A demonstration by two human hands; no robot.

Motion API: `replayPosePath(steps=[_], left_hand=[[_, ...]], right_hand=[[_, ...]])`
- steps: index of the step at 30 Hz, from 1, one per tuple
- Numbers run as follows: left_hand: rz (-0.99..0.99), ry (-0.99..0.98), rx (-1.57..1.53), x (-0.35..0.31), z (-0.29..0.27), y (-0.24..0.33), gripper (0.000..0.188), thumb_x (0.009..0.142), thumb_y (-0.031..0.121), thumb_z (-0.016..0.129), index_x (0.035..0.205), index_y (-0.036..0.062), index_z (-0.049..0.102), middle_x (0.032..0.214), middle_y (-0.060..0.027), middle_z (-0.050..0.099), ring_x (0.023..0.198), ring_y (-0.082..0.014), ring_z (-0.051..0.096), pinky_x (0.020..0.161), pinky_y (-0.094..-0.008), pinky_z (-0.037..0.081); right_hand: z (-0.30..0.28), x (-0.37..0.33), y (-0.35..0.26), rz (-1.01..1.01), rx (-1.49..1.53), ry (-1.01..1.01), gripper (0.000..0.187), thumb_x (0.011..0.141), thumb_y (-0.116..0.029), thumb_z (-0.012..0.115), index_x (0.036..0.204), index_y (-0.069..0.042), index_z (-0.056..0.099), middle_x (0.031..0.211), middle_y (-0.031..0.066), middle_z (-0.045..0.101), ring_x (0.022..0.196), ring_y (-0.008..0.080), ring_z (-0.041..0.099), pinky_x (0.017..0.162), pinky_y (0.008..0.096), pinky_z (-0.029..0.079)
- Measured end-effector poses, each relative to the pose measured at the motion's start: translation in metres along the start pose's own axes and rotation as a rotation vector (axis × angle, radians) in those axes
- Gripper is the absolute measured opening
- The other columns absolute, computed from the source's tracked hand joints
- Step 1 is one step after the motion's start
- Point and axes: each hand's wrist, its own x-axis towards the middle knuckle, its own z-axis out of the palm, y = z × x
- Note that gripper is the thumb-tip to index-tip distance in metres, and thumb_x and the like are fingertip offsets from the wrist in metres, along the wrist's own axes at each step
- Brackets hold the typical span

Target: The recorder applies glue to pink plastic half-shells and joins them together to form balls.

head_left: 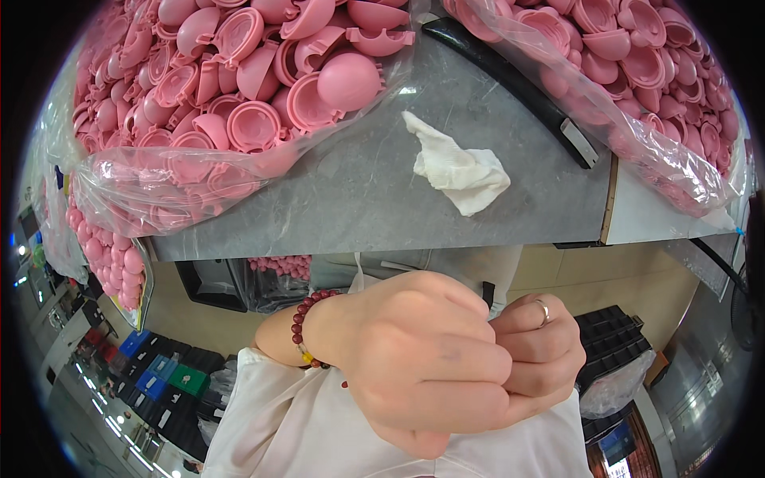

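Observation:
My left hand (430,358), with a dark red bead bracelet (300,325) at the wrist, is closed in front of my body, below the table's near edge. Pressed against it on the right, my right hand (542,350) is also closed and wears a ring (543,311). The left hand overlaps part of the right one, and whatever their fingers may hold is hidden. Past the hands, a crumpled white cloth (462,171) lies on the grey table (343,199). Neither hand touches it.
Clear plastic bags of pink hollow half-shells stand far left (191,171) and far right (677,171). Between them lies a long black bar (510,84) with a silver end. Below the table are a black tray (211,283), stacked black crates (613,338) and coloured bins (187,380).

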Motion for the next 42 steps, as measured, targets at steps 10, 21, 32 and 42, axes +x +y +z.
replayPosePath(steps=[10, 21, 32, 42], left_hand=[[-0.161, 0.136, -0.339, -0.009, 0.016, -0.001, 0.020, 0.075, 0.006, 0.048, 0.054, 0.0037, 0.046, 0.050, -0.0007, 0.041, 0.036, -0.0106, 0.033, 0.034, -0.0234, 0.025], [-0.226, 0.119, -0.375, -0.006, 0.014, 0.002, 0.004, 0.058, 0.003, 0.047, 0.055, 0.0048, 0.048, 0.052, -0.0009, 0.044, 0.036, -0.0121, 0.033, 0.035, -0.0235, 0.025], [-0.149, -0.068, -0.129, -0.002, -0.004, -0.001, 0.008, 0.058, 0.003, 0.052, 0.064, 0.0017, 0.058, 0.060, -0.0042, 0.053, 0.037, -0.0115, 0.039, 0.034, -0.0225, 0.027], [-0.108, -0.043, -0.019, -0.001, -0.011, -0.001, 0.007, 0.059, 0.002, 0.054, 0.062, 0.0027, 0.060, 0.057, -0.0016, 0.055, 0.037, -0.0080, 0.040, 0.034, -0.0197, 0.027]], right_hand=[[0.000, 0.001, 0.000, -0.047, -0.017, 0.026, 0.020, 0.049, 0.001, 0.061, 0.064, -0.011, 0.068, 0.057, 0.0013, 0.052, 0.050, 0.0114, 0.049, 0.045, 0.0186, 0.039], [-0.001, -0.001, 0.000, -0.080, -0.079, 0.057, 0.019, 0.053, -0.002, 0.065, 0.068, -0.012, 0.070, 0.057, 0.0005, 0.050, 0.048, 0.0105, 0.046, 0.043, 0.0192, 0.035], [-0.004, -0.001, -0.003, -0.058, -0.060, 0.012, 0.022, 0.051, 0.002, 0.060, 0.067, -0.010, 0.068, 0.057, 0.0021, 0.049, 0.047, 0.0112, 0.044, 0.044, 0.0192, 0.036], [-0.005, -0.001, -0.001, -0.039, -0.019, -0.017, 0.020, 0.053, 0.001, 0.063, 0.069, -0.009, 0.069, 0.060, 0.0030, 0.051, 0.050, 0.0115, 0.045, 0.045, 0.0198, 0.037]])
